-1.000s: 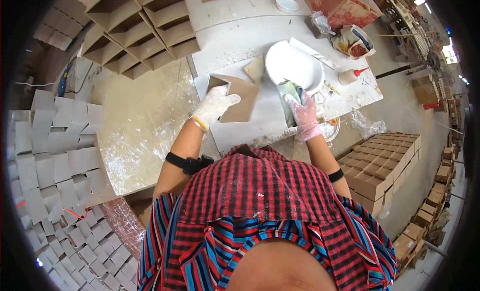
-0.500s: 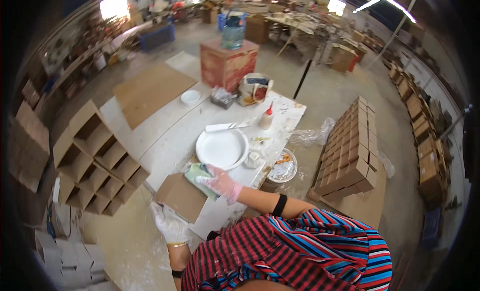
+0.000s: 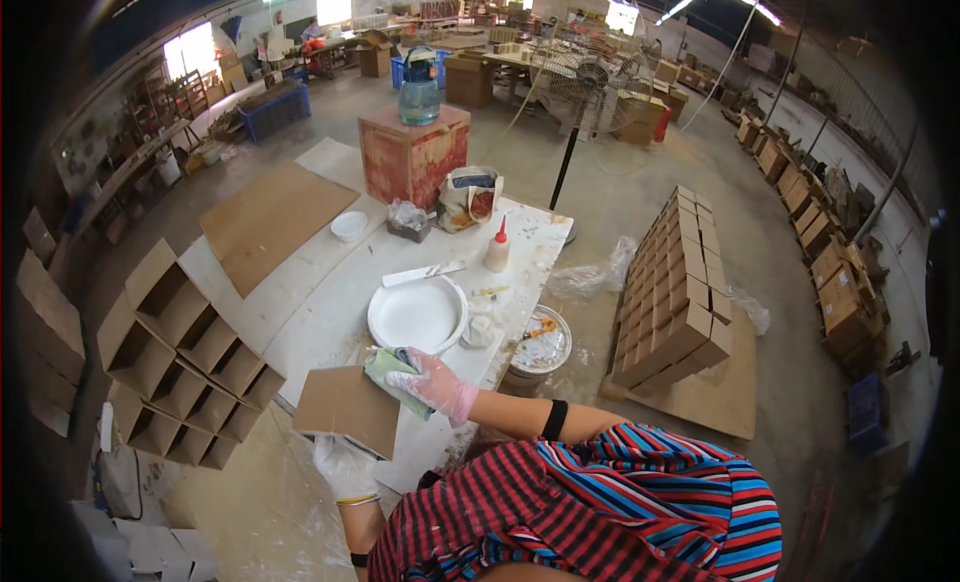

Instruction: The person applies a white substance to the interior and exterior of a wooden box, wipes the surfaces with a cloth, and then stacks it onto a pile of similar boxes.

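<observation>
My left hand (image 3: 345, 466), in a white knitted glove, grips the near side of a brown cardboard box (image 3: 345, 410); part of its fingers is hidden by the box. My right hand (image 3: 437, 383), in a pale pink and white glove, closes round a light green cloth (image 3: 388, 370). The cloth lies against the right edge of the box. Just beyond stands a round white basin (image 3: 417, 315), with a flat white strip (image 3: 422, 274) across its far rim. To the right of the basin sits a crumpled white lump (image 3: 482, 331).
A red-capped squeeze bottle (image 3: 498, 250), a fabric bag (image 3: 470, 196) and a small white bowl (image 3: 348, 226) stand farther back on the white table (image 3: 320, 297). Stacked cardboard compartments rise at left (image 3: 185, 357) and right (image 3: 668, 292). A bucket (image 3: 541, 345) is beside the table.
The box has tilted and risen a little, its top face now turned more toward me. My right hand with the cloth has shifted slightly along its right edge. The head view has tipped upward.
</observation>
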`<state>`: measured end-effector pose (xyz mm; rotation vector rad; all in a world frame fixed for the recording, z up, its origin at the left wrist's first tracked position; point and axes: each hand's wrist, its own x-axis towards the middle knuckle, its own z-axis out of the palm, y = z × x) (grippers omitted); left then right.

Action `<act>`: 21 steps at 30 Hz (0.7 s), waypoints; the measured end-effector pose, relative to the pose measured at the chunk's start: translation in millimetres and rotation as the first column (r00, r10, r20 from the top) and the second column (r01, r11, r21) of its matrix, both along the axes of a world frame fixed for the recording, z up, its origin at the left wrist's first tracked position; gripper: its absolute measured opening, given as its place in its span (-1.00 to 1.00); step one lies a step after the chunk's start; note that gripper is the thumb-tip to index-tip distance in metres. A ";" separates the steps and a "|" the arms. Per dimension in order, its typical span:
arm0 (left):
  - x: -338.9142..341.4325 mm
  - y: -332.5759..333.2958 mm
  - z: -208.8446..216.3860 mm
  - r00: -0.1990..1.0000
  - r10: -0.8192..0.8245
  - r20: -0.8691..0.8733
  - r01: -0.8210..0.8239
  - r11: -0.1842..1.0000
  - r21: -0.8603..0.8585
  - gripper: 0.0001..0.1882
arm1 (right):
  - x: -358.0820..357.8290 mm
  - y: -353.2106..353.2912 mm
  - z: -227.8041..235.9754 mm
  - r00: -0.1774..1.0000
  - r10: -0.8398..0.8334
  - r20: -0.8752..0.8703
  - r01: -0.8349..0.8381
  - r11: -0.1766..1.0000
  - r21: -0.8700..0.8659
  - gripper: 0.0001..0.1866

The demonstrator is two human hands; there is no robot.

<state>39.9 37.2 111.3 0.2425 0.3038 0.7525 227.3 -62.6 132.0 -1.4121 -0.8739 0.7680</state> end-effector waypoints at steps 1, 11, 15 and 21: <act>0.9 3.7 2.7 0.998 -0.046 0.036 0.043 0.996 0.077 -0.56 | 0.0 2.0 -1.2 1.000 0.015 0.009 -0.015 1.000 -0.007 -0.54; 10.9 8.3 27.0 0.979 0.139 -0.149 -0.117 0.982 0.146 -0.52 | 30.8 11.8 0.5 0.880 0.077 0.468 -0.106 0.994 0.036 -0.40; 29.7 12.2 48.3 0.959 0.284 0.018 -0.284 0.957 0.064 -0.43 | 28.3 17.7 44.2 0.970 0.165 0.178 -0.205 0.950 0.234 -0.52; 42.3 14.4 50.4 0.924 0.192 0.331 -0.249 0.959 0.137 -0.42 | -3.6 33.3 89.9 0.861 0.049 0.507 -0.296 0.858 0.419 -0.46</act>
